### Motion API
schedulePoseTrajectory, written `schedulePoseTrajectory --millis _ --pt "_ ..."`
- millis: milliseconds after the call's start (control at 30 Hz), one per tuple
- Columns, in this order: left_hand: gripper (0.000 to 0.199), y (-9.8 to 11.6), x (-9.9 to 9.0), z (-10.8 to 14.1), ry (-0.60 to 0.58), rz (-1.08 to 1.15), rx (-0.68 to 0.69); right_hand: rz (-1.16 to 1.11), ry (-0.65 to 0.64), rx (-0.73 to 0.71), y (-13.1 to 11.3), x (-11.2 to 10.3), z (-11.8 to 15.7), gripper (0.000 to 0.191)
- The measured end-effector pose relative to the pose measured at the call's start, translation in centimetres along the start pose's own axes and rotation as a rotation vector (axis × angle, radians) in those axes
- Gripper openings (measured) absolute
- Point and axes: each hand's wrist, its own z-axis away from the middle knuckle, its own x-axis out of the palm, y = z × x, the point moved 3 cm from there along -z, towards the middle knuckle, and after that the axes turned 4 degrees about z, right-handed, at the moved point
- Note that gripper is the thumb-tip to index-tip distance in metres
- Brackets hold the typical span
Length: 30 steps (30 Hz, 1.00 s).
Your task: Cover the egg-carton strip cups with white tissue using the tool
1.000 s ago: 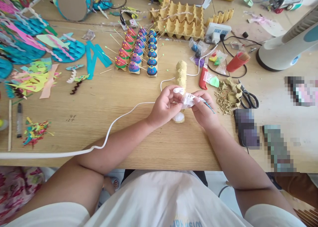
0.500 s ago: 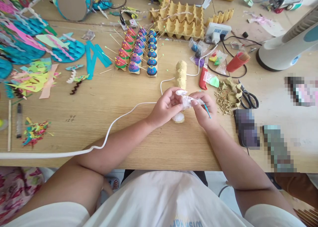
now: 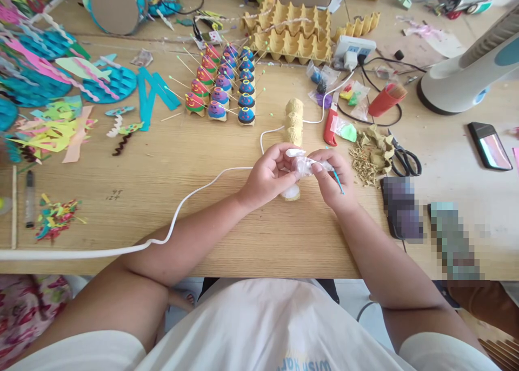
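Note:
My left hand [image 3: 265, 176] is closed in a pinch around a small crinkled clear plastic bag [image 3: 302, 167] with something white in it. A smooth white lump [image 3: 295, 152], like soft clay, rests at the fingertips of that hand. My right hand [image 3: 334, 181] grips the other end of the bag, and a thin blue stick [image 3: 338, 181] pokes out from between its fingers. Under both hands lies a strip of yellowish egg-carton cups [image 3: 294, 119]. Its nearest cup carries a white covering [image 3: 291, 191], and its middle is hidden by my hands.
Rows of painted egg-cup figures [image 3: 220, 95] with pin feelers stand beyond. An egg tray [image 3: 292, 35] lies behind them. To the right are a red utility knife [image 3: 331, 125], scissors [image 3: 407, 160] and carton scraps [image 3: 371, 149]. A white cable [image 3: 194, 190] crosses my left arm.
The view has shifted very slightly. Both hands keep nearly the same hold on the plastic bag, and nothing on the table has visibly moved.

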Motion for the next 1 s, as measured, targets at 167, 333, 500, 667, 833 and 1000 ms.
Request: schedulePoseTrajectory --millis 167,333,500,667,833,1000 --pt "0.046 0.5 -0.2 -0.2 0.018 -0.024 0.037 -0.091 -0.009 0.072 0.1 0.3 0.1 0.032" --pt "0.056 0.6 -0.3 -0.4 -0.008 -0.033 -0.026 -0.324 -0.011 0.236 1.1 0.7 0.1 0.034" --pt "0.062 -0.1 -0.2 -0.2 -0.073 -0.004 -0.005 -0.275 0.012 0.251 1.5 0.7 0.4 0.039" --pt "0.05 -0.2 -0.2 0.0 -0.029 -0.056 0.033 -0.221 -0.022 0.17 1.7 0.7 0.8 0.032" --pt "0.046 0.4 0.0 0.1 0.043 -0.088 0.085 -0.162 -0.021 0.107 1.5 0.6 0.7 0.031" --pt "0.044 0.8 0.0 0.0 0.058 -0.126 0.144 -0.09 -0.026 0.104 0.3 0.5 0.1 0.039"
